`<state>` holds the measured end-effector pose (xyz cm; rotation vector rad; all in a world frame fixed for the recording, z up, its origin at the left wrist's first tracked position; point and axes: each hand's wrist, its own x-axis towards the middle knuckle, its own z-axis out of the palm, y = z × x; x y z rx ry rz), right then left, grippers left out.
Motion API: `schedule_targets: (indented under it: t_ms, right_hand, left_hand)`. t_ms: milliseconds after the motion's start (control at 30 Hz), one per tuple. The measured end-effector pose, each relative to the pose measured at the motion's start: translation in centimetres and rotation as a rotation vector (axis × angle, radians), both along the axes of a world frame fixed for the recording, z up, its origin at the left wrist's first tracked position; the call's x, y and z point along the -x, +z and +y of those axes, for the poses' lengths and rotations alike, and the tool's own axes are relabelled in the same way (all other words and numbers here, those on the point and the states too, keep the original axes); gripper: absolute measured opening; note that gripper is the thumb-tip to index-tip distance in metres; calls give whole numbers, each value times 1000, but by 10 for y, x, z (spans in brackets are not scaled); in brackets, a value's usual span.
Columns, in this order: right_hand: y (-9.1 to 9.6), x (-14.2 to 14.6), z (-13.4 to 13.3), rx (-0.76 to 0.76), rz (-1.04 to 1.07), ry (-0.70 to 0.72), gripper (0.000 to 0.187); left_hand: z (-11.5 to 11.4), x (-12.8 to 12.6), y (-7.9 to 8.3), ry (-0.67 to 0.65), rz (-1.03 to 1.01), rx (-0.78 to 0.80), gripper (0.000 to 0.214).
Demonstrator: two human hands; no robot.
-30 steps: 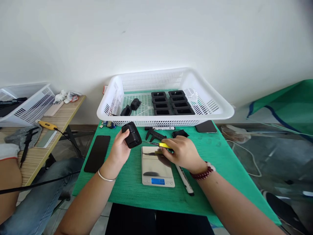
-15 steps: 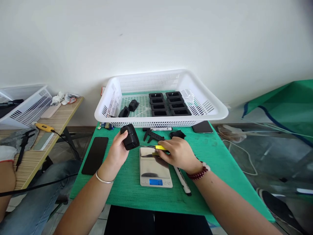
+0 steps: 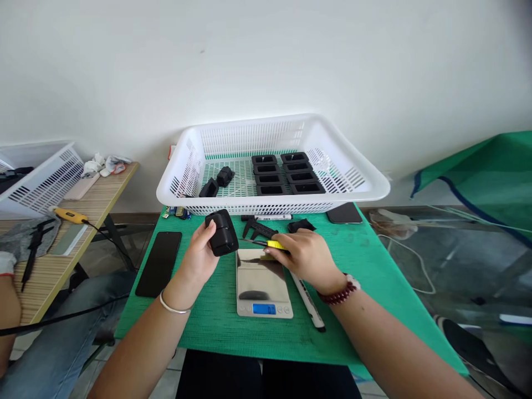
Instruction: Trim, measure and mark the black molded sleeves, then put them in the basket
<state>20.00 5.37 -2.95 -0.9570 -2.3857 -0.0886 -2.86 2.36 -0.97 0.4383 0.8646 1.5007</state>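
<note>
My left hand [image 3: 198, 250] is closed around a black block-shaped part [image 3: 223, 233] with rounded edges and a groove, held above the green table cover. In my right hand [image 3: 305, 257] is a yellow utility knife [image 3: 275, 244], its thin blade pointing left toward the black part, with a small gap between them. Below the knife lies a digital scale [image 3: 265, 282] with a shiny plate and a lit blue display. Just behind the hands, black calipers [image 3: 258, 228], a marker [image 3: 270, 217] and a crumpled black piece [image 3: 301, 225] rest on the cover. Another marker [image 3: 308, 305] lies right of the scale.
A white plastic basket [image 3: 272, 209] at the back holds several black hollow parts [image 3: 271, 180]. Phones lie at left [image 3: 159, 263] and back right [image 3: 344, 214]. On the wooden side table [image 3: 103, 202] are a yellow corded tool [image 3: 70, 215] and another person's gloved hand [image 3: 6, 263].
My right hand and the knife have shifted slightly; the blade tip has moved up and away from the black part. My left hand keeps its hold, and the view has shifted a little.
</note>
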Motion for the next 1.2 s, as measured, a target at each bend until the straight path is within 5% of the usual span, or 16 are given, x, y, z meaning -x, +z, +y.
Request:
schedule_targets:
  t_ms: [1200]
  right_hand:
    - [3,1,-2,38,-24,53,37]
  left_hand:
    - [0,0,0,-26,92,-22,22]
